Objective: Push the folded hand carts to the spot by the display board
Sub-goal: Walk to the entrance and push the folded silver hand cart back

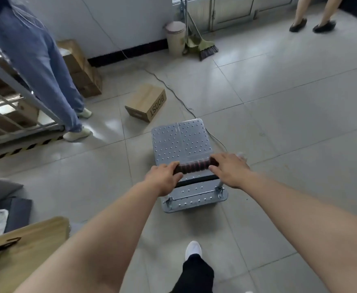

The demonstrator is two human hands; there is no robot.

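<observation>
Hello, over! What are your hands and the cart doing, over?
Left hand and right hand both shut on ribbed dark handle. Studded silver metal cart rolling-ready. Brown cardboard box and black cable ahead.

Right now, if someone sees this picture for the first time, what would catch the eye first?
First, the silver studded hand cart at centre, with the left hand and right hand gripping its dark handle. Next, the cardboard box marked BOOST lying on the tiles just ahead of the cart, with a black cable running past it. Then a person in blue jeans standing at upper left.
</observation>
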